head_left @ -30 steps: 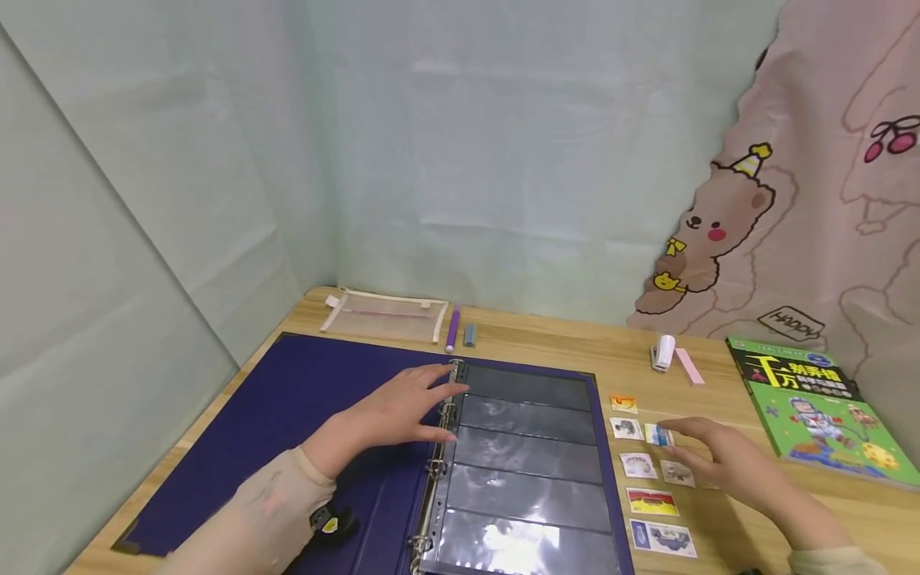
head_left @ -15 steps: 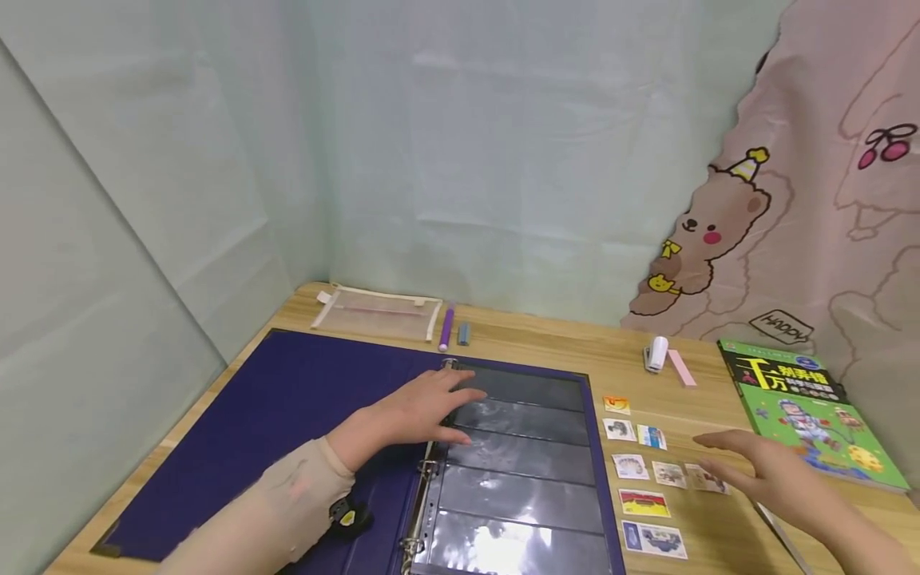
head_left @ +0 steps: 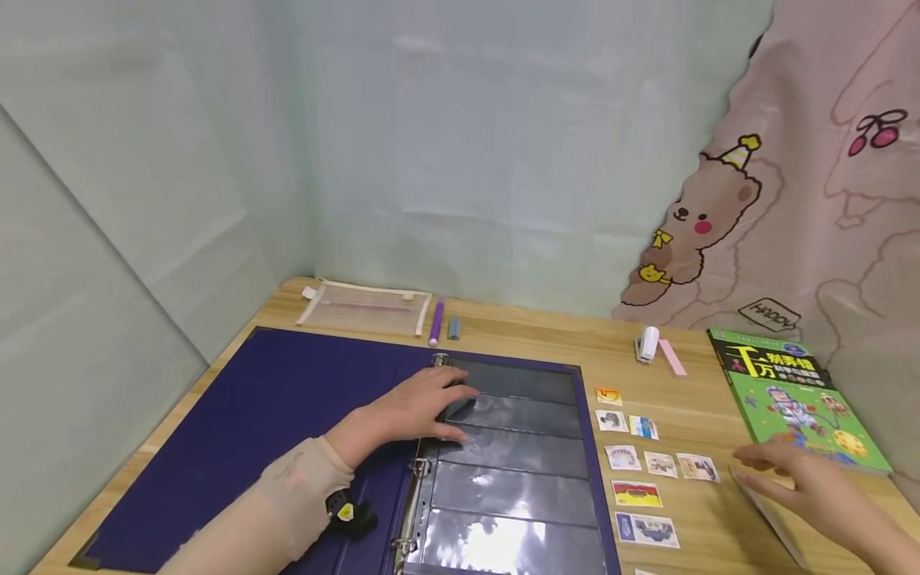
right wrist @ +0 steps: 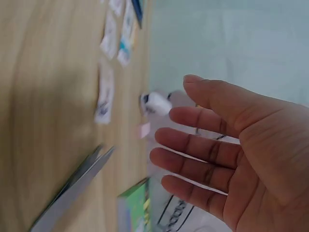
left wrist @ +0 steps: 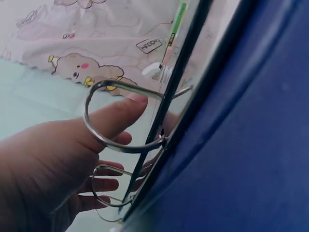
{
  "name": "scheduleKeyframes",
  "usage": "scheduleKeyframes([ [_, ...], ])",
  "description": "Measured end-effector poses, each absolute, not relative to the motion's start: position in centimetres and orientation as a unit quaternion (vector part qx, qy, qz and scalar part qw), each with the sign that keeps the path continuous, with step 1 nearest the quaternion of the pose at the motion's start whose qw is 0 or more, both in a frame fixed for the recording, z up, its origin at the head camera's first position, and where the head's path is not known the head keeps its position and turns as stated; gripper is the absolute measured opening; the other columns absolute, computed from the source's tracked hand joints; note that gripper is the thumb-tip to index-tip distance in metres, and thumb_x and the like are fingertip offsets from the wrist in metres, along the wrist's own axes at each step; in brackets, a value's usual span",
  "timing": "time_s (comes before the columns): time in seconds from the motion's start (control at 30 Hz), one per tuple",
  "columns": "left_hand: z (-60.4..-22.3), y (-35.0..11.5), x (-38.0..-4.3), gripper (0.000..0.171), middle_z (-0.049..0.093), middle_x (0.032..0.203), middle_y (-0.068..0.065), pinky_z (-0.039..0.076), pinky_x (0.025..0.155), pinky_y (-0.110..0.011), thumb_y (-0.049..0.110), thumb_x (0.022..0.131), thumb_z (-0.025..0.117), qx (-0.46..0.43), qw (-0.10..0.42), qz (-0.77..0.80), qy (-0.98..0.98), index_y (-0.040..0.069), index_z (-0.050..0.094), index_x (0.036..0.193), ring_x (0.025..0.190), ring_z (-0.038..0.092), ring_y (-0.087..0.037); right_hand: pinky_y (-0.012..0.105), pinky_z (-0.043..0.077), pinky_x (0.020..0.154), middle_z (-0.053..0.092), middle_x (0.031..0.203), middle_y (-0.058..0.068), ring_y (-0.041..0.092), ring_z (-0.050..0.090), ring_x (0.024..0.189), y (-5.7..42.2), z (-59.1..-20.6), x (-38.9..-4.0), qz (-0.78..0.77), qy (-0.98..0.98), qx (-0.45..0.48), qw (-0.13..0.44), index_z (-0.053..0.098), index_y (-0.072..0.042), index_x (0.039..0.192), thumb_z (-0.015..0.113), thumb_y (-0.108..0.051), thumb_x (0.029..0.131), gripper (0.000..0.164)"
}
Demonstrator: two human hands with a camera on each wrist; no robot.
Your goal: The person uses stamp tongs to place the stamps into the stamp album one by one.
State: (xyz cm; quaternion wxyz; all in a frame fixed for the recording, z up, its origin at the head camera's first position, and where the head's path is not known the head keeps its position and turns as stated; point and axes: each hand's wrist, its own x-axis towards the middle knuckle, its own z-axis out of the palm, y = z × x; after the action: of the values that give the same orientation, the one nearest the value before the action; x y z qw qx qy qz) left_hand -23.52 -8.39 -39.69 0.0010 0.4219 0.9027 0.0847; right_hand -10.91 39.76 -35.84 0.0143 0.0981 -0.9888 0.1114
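A dark blue ring binder [head_left: 280,407] lies spread on the table with a black pocket page [head_left: 519,451] on its right side. My left hand [head_left: 411,406] is at the metal rings, fingers loosely bent over the page's left edge; whether they touch it I cannot tell. In the left wrist view the thumb shows behind a ring [left wrist: 89,113]. Metal tweezers [head_left: 771,523] lie right of several small stamps [head_left: 643,494]. Above and beside the tweezers, my right hand [head_left: 812,483] holds nothing, its fingers apart from the thumb in the right wrist view.
Behind the binder lie a mesh zip pouch [head_left: 366,310], a purple pen [head_left: 437,321] and a small grey-blue object [head_left: 454,327]. Farther right are a white stapler [head_left: 648,344], a pink strip [head_left: 672,357] and a green book [head_left: 798,399]. Curtains hang behind the table.
My right hand has moved right, from above the stamps to the tweezers, uncovering the stamps. The left hand stays near the rings. The head view has shifted slightly.
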Motion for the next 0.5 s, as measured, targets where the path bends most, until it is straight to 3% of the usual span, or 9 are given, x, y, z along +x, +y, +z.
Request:
scheduleKeyframes([
  [0.07,-40.0,-8.6,-23.6,0.065,0.040,0.138,-0.010,0.030,0.105,-0.043,0.059,0.076,0.056,0.423,-0.009,0.089,0.902,0.023,0.047,0.129,0.129,0.036,-0.027,0.024,0.048,0.061,0.064,0.093,-0.003,-0.011,0.052,0.074,40.3,-36.3,-10.8,0.118,-0.989,0.090,0.011,0.065,-0.010,0.098,0.065,-0.030,0.080,0.027],
  [0.17,-40.4,-8.7,-23.8,0.065,0.040,0.138,-0.010,0.030,0.105,-0.043,0.059,0.076,0.056,0.427,-0.015,0.086,0.900,0.022,0.048,0.129,0.129,0.036,-0.027,0.019,0.045,0.056,0.063,0.088,-0.002,-0.013,0.048,0.069,41.2,-36.9,-10.5,0.128,-0.989,0.077,-0.006,0.064,-0.008,0.097,0.065,-0.026,0.080,0.026],
  [0.5,-40.8,-8.7,-24.2,0.072,0.041,0.139,-0.008,0.027,0.107,-0.042,0.066,0.072,0.054,0.431,-0.017,0.075,0.899,0.023,0.047,0.129,0.131,0.034,-0.026,0.020,0.039,0.054,0.057,0.076,-0.004,-0.004,0.043,0.060,42.3,-37.9,-10.0,0.091,-0.989,-0.020,-0.114,0.062,-0.007,0.094,0.058,-0.039,0.084,0.033],
])
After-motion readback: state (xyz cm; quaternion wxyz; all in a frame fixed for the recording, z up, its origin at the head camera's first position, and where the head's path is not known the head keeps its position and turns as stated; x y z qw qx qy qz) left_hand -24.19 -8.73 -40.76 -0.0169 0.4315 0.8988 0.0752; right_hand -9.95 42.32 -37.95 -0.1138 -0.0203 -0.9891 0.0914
